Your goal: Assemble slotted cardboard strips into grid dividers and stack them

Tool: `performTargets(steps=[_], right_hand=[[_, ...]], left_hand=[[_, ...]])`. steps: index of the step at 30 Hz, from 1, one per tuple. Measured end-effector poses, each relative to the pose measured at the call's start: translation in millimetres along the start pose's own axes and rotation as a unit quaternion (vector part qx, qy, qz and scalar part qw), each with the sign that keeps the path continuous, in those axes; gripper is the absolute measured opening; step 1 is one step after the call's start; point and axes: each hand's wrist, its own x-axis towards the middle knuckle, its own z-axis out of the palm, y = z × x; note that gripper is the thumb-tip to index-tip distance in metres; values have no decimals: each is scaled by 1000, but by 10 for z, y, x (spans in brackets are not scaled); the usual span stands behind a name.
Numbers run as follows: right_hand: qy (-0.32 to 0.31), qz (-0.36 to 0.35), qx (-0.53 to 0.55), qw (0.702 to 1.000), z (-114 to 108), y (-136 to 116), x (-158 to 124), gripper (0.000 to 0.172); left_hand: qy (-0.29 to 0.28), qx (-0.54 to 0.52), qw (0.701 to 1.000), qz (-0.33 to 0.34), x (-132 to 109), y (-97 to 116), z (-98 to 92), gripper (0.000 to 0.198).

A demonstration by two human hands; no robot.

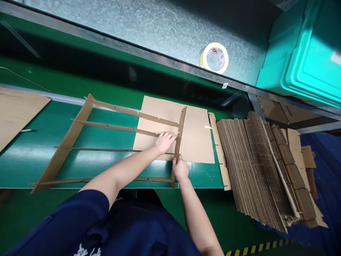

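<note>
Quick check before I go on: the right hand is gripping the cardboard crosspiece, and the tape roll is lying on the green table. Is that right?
Not quite: the tape roll lies on the grey metal shelf, as the head view shows. The right hand is indeed gripping the cardboard crosspiece.

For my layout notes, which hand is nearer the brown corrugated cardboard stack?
Right. The right hand is left of the cardboard stack; the left hand sits farther left and forward.
</note>
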Motion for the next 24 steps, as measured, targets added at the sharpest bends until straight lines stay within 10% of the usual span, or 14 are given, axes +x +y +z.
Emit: performTargets(steps=[6, 24], right_hand=[[114, -14, 23, 993, 50, 18, -28, 43], [64, -41, -23, 997, 149, 20, 5, 54]], left_hand=[[-79, 12, 996, -40, 357, -58, 3, 32], [-75, 27, 996, -38, 503, -159, 59, 35]])
